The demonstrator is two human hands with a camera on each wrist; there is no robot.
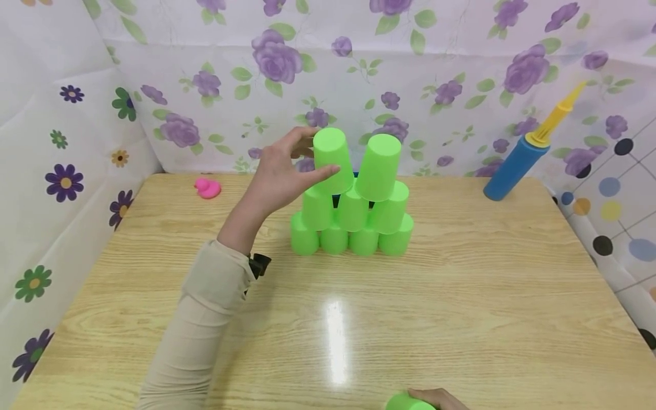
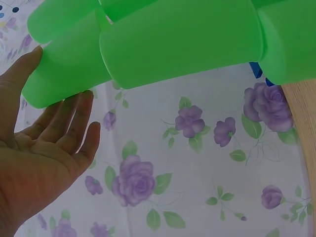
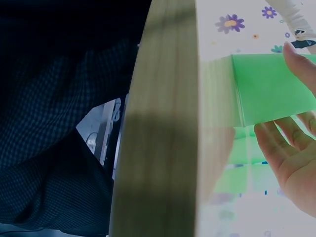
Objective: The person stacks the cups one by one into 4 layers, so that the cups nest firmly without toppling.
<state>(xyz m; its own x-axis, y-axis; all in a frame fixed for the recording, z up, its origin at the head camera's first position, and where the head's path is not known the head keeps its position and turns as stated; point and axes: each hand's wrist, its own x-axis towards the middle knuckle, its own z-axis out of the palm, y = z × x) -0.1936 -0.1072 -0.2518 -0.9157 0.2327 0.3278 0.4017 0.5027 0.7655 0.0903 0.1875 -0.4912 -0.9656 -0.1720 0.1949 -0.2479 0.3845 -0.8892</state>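
Green cups [image 1: 353, 219] stand mouth-down in a pyramid on the wooden table [image 1: 461, 296]: a bottom row of several, three above, two on top. My left hand [image 1: 318, 152] is at the top-left cup [image 1: 332, 156], with the thumb on its front and the fingers behind. In the left wrist view that hand [image 2: 59, 74] lies fairly straight, fingertips [image 2: 85, 96] touching the same cup [image 2: 64, 64]. My right hand [image 1: 427, 398] at the table's near edge holds another green cup [image 1: 407, 403]. In the right wrist view the thumb and fingers [image 3: 276, 138] lie either side of this cup [image 3: 261, 84].
A pink rubber duck [image 1: 207, 188] lies at the back left. A blue and yellow balloon pump [image 1: 523, 156] leans against the wall at the back right. Floral sheets wall in the table on three sides. Something blue [image 1: 335, 199] shows behind the cups.
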